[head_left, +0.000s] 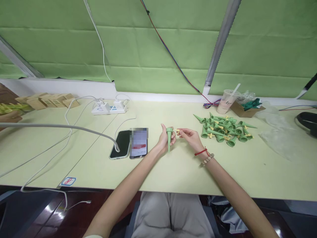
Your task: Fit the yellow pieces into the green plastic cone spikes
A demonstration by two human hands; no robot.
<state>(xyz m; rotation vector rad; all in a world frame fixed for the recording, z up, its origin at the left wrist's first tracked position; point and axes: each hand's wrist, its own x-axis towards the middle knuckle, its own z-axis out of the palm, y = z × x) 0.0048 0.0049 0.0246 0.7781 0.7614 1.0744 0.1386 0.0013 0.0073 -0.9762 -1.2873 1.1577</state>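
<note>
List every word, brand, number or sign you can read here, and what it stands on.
No word or number reads clearly.
Cup: dark lettering, too small and blurred.
Lit phone: screen partly pixelated, the rest illegible.
Sticker on the table: red looped mark, blue border; no legible word.
Green spike: no lettering visible.

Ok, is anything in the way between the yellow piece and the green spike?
Nothing visible: the yellow piece in the right hand is beside the wide end of the green spike in the left hand. I can't tell whether they touch.
</note>
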